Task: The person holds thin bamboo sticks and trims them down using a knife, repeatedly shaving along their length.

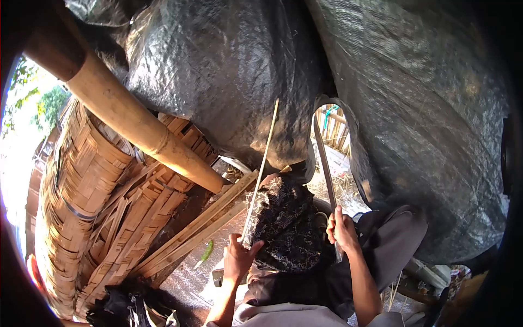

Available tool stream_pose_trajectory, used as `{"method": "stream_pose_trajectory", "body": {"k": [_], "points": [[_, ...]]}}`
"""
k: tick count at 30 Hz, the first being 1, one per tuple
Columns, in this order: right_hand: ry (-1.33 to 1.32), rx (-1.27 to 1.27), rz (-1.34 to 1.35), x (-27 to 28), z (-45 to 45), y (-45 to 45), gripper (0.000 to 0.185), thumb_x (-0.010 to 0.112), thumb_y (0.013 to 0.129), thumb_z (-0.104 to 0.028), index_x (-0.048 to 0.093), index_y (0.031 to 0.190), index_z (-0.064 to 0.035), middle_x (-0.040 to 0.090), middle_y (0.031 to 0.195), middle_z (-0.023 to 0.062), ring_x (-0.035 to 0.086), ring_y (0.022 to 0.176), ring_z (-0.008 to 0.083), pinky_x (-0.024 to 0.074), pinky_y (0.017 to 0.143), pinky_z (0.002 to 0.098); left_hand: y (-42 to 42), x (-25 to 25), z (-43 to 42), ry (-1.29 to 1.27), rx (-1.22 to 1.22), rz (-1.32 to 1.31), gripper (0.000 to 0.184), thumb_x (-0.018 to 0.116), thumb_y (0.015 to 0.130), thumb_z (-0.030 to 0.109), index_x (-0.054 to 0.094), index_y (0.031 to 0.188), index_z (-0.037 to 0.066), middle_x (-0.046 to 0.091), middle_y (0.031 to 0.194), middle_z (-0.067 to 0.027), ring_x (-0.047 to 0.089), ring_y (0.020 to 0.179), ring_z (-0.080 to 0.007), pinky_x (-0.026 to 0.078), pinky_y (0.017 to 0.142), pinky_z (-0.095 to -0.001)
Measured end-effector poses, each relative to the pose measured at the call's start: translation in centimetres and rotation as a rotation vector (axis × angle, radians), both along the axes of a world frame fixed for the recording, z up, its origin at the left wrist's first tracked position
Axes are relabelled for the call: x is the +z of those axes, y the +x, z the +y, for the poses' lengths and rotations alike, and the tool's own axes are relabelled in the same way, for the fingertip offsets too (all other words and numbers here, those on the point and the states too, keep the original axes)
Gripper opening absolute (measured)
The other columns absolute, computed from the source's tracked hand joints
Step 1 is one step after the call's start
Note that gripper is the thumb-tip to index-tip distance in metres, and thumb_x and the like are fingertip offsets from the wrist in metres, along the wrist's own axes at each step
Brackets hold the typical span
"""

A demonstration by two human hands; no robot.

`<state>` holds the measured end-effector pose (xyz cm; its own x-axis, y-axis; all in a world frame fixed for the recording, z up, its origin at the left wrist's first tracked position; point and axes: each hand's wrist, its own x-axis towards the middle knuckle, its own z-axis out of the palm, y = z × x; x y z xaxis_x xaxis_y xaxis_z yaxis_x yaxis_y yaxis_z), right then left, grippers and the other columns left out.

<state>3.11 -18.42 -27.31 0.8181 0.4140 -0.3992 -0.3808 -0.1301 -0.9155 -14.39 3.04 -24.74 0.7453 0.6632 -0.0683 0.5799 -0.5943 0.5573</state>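
Left hand (237, 260): thin bamboo strip (265, 158) gripped low
Right hand (344, 235): long knife (325, 168) gripped
Care: edge best angled away

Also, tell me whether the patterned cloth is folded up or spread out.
Spread out, though creased: the patterned cloth drapes broadly across the lap, its print showing.

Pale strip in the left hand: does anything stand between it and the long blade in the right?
Nothing visible blocks the space between the pale strip in the left hand and the long blade in the right hand. The patterned cloth seems to lie below that gap, not across it.
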Motion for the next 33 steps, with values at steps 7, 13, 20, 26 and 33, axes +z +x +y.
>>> {"method": "stream_pose_trajectory", "body": {"k": [7, 13, 20, 26, 33], "points": [[0.045, -0.02, -0.021, 0.4, -0.2, -2.4, 0.057, 0.027, 0.094, -0.052, 0.039, 0.062, -0.0065, 0.041, 0.042, 0.0047, 0.039, 0.032, 0.0112, 0.0293, 0.032, 0.0235, 5.9, -0.7, -1.8, -1.329, 0.042, -0.373, 0.028, 0.045, 0.095, 0.028, 0.05, 0.082, 0.004, 0.037, 0.06, 0.0056, 0.031, 0.049, -0.0042, 0.026, 0.044, -0.0202], [-0.039, 0.007, -0.013, -1.2, -0.9, -5.3, 0.058, 0.023, 0.095, -0.049, 0.038, 0.06, -0.0052, 0.043, 0.043, 0.0061, 0.04, 0.033, 0.0113, 0.0302, 0.033, 0.0236, 7.9, -5.2, -3.2, -1.447, 0.072, -0.241, 0.027, 0.048, 0.094, 0.025, 0.052, 0.078, 0.003, 0.039, 0.06, 0.0043, 0.035, 0.05, -0.0051, 0.031, 0.046, -0.0207], [-0.213, 0.119, 0.133, -3.1, -0.1, -5.4, 0.06, 0.024, 0.094, -0.053, 0.038, 0.058, -0.0063, 0.043, 0.043, 0.0067, 0.041, 0.033, 0.0135, 0.0331, 0.035, 0.0264, 7.4, -7.4, -2.3, -1.444, -0.061, -0.253, 0.027, 0.045, 0.095, 0.023, 0.056, 0.093, -0.002, 0.049, 0.063, -0.002, 0.046, 0.052, -0.0101, 0.038, 0.048, -0.0235], [-0.377, 0.347, 0.052, -3.9, 1.3, -7.3, 0.043, 0.049, 0.09, -0.042, 0.053, 0.075, -0.0023, 0.052, 0.052, 0.0029, 0.051, 0.043, 0.0106, 0.041, 0.042, 0.0253, 7.6, -8.7, -2.5, -1.347, -0.082, -0.234, 0.026, 0.046, 0.094, 0.019, 0.059, 0.093, -0.002, 0.055, 0.061, -0.0045, 0.05, 0.049, -0.0106, 0.04, 0.046, -0.0243], [-0.486, 0.291, -0.296, -5.3, -0.6, -9.1, 0.05, 0.07, 0.074, -0.042, 0.054, 0.093, 0.0017, 0.063, 0.077, 0.0182, 0.064, 0.075, 0.0333, 0.0489, 0.063, 0.0379, 7.3, -9.2, -2.9, -1.219, -0.131, -0.311, 0.028, 0.046, 0.093, 0.016, 0.056, 0.074, -0.002, 0.053, 0.058, -0.005, 0.048, 0.045, -0.0108, 0.039, 0.042, -0.0253]]}}
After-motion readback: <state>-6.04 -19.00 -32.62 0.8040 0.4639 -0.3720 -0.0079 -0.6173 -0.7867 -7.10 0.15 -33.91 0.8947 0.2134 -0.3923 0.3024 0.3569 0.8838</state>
